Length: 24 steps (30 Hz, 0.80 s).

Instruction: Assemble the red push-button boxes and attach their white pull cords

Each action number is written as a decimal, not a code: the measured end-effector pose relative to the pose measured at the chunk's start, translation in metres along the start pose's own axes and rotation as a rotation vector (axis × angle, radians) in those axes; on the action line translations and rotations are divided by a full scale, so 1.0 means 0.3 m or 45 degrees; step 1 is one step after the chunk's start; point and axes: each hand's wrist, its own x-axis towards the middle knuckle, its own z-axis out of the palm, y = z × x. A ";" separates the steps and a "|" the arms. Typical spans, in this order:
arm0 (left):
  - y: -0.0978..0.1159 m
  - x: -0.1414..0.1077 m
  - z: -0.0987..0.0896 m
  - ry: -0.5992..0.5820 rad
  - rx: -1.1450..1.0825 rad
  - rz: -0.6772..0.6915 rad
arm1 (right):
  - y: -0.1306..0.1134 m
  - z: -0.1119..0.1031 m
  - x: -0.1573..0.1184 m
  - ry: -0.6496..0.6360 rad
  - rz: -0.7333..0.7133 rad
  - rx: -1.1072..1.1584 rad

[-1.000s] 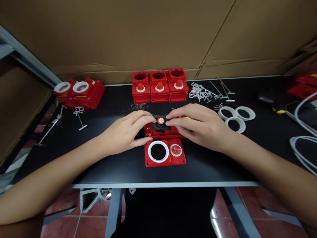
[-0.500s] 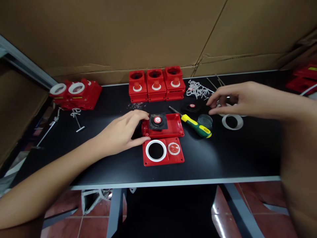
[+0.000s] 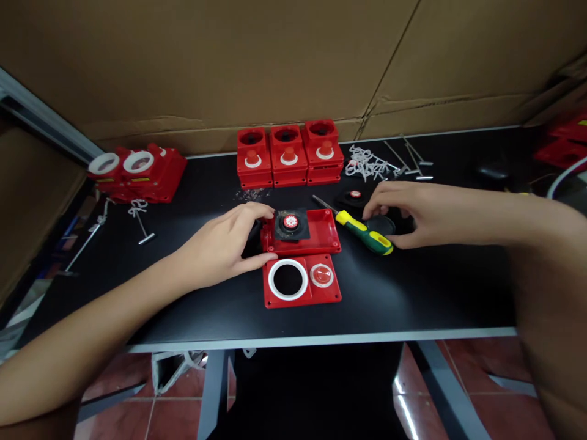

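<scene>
1. Our right hand had just lowered around the transparent round disc on the black bench; whether it gripped, we couldn't tell.
2. That left our left hand alone spanning the open red plastic box, its grip unclear.
3. The square black plate lay over the box's left part.

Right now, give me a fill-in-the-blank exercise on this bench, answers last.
1. The screwdriver has a handle of green and ____.
2. The large ring on the red cover is ____.
3. The row of red boxes at back centre numbers ____.
4. The hand nearer the screwdriver is the person's ____.

Missing words: yellow; white; three; right.
</scene>
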 end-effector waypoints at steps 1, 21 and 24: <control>-0.001 -0.001 0.000 -0.002 -0.007 -0.008 | -0.002 0.002 0.001 0.014 0.005 -0.007; 0.003 0.000 0.003 0.016 0.009 0.021 | 0.046 -0.049 -0.012 0.106 -0.032 -0.120; 0.002 0.000 0.003 0.020 0.013 0.026 | 0.040 -0.053 -0.010 0.092 0.016 -0.090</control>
